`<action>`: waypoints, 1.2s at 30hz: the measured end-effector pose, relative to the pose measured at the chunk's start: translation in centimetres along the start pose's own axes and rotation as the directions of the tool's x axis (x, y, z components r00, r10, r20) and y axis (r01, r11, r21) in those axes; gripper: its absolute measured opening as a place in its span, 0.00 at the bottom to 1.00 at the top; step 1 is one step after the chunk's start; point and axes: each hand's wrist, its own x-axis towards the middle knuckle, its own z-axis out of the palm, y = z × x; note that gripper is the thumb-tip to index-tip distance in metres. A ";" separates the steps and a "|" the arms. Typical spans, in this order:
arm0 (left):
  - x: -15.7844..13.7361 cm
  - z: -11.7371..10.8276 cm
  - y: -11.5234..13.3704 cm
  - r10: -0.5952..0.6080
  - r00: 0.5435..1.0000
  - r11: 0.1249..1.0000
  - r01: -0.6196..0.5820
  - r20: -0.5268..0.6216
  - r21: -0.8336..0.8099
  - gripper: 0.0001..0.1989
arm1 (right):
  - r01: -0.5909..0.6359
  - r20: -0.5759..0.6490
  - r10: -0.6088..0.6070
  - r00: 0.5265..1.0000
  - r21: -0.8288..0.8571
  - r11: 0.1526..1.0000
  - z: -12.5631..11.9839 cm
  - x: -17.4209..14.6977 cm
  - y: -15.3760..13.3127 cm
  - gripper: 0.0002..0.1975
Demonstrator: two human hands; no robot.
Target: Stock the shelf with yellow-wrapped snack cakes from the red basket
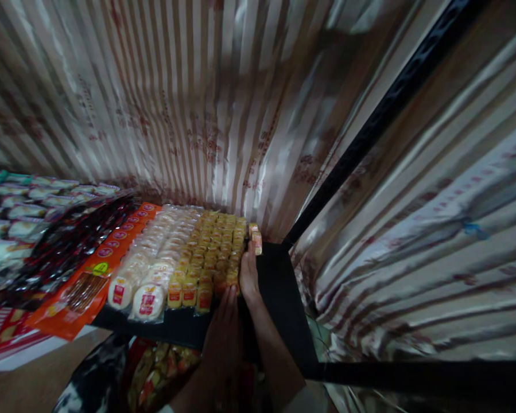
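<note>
Right grip [249,272]: flat and let go, fingers straight and close together, not wrapped round anything. It lies along the right side of the yellow packs [212,246]. I can't tell if it pushes.
Left grip [227,310]: flat too, fingers straight and not curled. Its tips are at the front of the same packs, near their right corner.
Yellow packs: in tight rows on the black shelf [279,292], toward its right end. The rows run long from the front edge to the back edge.
Which way: the packs are just left of the right grip and straight ahead of the left grip. The right grip points the same way as the rows; it is nearer their long side, and the left grip nearer their short front.
Small packs [256,241]: just past the right fingertips, near the back edge, apart from the big block.
Right end: bare black shelf, out to the right edge.
White round packs [158,261]: next to the yellow ones, on their left.
Orange bag [98,267]: left of the white ones, slanting.
Striped sheet [189,103]: behind the back edge.
</note>
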 end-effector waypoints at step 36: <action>-0.3 0.7 0.2 -0.106 0.994 0.992 0.107 0.017 -0.072 0.35 | 0.028 -0.146 -0.065 0.987 -0.239 0.971 0.6 8.5 6.4 0.30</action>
